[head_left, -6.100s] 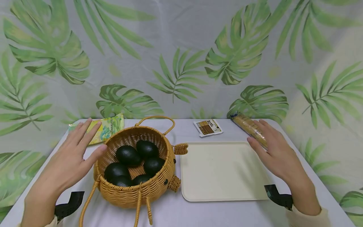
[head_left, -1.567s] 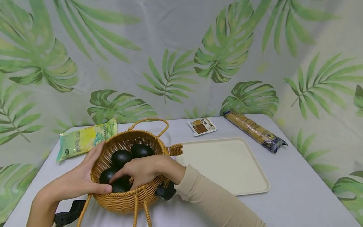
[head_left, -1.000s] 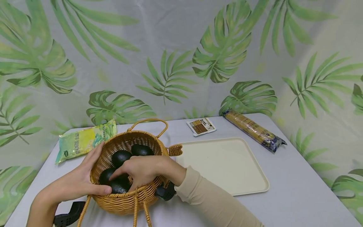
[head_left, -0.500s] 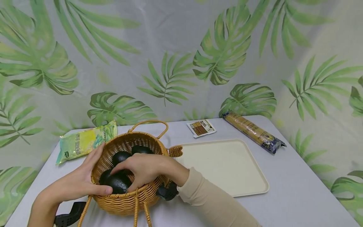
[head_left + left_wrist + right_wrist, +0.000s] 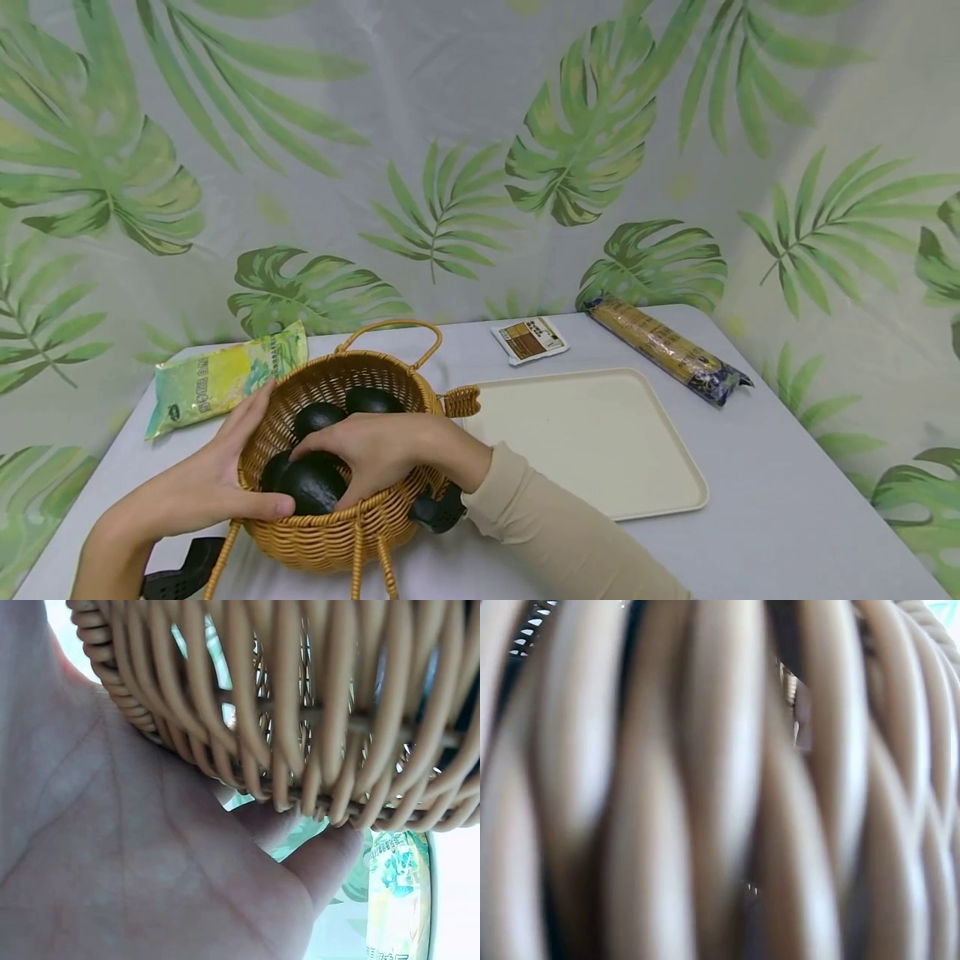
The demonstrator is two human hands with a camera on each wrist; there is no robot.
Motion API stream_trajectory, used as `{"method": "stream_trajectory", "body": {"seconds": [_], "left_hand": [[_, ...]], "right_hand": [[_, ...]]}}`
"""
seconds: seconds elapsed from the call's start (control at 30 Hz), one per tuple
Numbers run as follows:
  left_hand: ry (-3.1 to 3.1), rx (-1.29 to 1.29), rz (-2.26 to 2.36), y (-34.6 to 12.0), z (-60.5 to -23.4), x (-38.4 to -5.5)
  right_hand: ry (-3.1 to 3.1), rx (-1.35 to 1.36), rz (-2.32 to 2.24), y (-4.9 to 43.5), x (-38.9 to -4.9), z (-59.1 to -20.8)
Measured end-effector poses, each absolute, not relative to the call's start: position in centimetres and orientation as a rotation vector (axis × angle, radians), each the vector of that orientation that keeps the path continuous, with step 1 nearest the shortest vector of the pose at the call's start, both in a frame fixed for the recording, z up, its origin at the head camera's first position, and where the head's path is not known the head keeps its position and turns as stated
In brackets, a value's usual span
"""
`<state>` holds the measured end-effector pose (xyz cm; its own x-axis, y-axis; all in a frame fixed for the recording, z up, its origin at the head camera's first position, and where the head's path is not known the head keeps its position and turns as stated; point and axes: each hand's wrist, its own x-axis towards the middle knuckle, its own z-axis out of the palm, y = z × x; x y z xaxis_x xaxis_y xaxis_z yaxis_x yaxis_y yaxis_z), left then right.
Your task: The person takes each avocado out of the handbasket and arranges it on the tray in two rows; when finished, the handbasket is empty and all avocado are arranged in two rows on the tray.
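Note:
A round wicker basket (image 5: 315, 546) stands at the left of the table with several dark avocados inside. My left hand (image 5: 191, 487) grips its left rim, thumb over the front edge and fingers along the far side. In the left wrist view the palm lies beside the basket's woven wall (image 5: 285, 690). My right hand (image 5: 382, 450) reaches in over the right rim, thumb and fingers around the nearest avocado (image 5: 313, 485). Its fingertips are partly hidden. Two more avocados show behind, one being the far avocado (image 5: 372, 400). Blurred wicker (image 5: 720, 780) fills the right wrist view.
A cream tray (image 5: 585, 442) lies right of the basket, partly under the right forearm. Behind it are a small white-and-brown packet (image 5: 530, 340) and a long pack of noodles (image 5: 663, 346). A green-yellow bag (image 5: 217, 379) lies behind left. Handles loop from the basket.
Both hands, earlier held apart above the table, have come to the basket: the left to its rim, the right inside. Over the last second the nearest avocado has turned and risen slightly between the right fingers.

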<state>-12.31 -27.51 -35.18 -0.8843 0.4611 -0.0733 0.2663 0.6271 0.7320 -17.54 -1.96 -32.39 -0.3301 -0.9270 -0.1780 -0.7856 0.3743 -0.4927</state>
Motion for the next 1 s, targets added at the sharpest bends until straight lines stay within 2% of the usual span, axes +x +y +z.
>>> {"method": "stream_trajectory", "body": {"seconds": [1.0], "left_hand": [[2.598, 0.586, 1.108, -27.4, -35.2, -12.4]], "right_hand": [[2.464, -1.417, -0.659, 0.5, -16.5, -31.7]]}}
